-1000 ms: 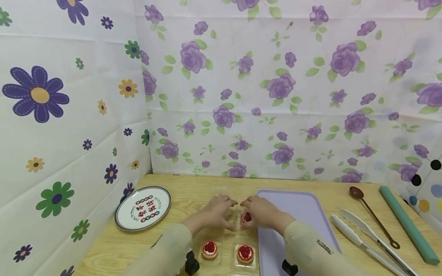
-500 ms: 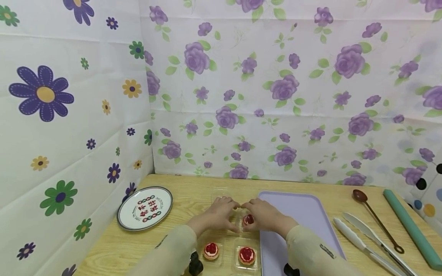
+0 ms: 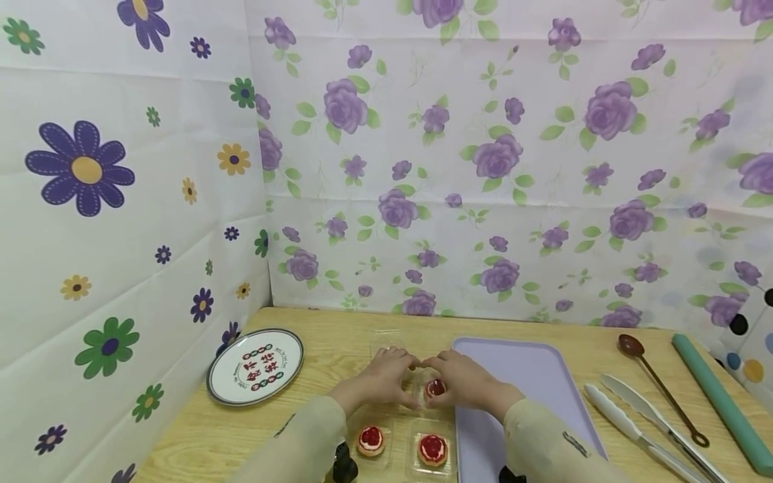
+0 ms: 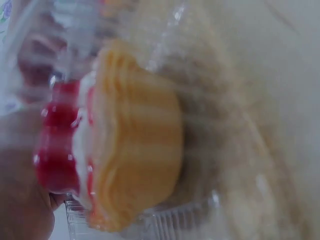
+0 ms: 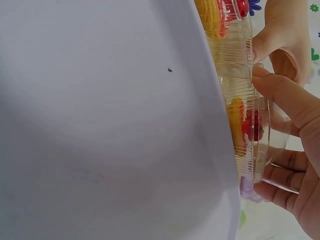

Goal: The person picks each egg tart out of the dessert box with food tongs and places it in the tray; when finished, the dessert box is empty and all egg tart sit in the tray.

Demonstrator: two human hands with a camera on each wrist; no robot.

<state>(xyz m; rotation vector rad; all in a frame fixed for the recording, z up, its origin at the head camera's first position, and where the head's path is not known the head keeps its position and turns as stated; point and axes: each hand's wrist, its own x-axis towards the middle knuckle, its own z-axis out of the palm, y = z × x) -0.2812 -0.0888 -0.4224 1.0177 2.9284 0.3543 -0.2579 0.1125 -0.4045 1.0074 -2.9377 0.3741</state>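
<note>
A tart (image 3: 435, 389) with red topping sits in a clear plastic box (image 5: 259, 150) beside the lilac tray (image 3: 513, 355). Both hands are at this box. From its right side my right hand (image 3: 468, 381) holds the lid edge, thumb near, fingers far; the right wrist view shows the curved fingers (image 5: 287, 172). Opposite, my left hand (image 3: 382, 377) grips the left edge, its thumb (image 5: 265, 42) at the lid seam. Nearer to me stand two more boxed tarts, one left (image 3: 371, 441) and one right (image 3: 433, 450). The left wrist view shows one boxed tart (image 4: 135, 135) close up, blurred.
A white plate (image 3: 256, 365) with red lettering leans on the left wall. Behind the hands lies another clear container (image 3: 386, 335). To the tray's right are metal tongs (image 3: 640, 433), a brown ladle (image 3: 661, 389) and a green roll (image 3: 721, 402).
The head view has shifted slightly. Both hands stay around the same box, their fingertips a little closer together than a second ago.
</note>
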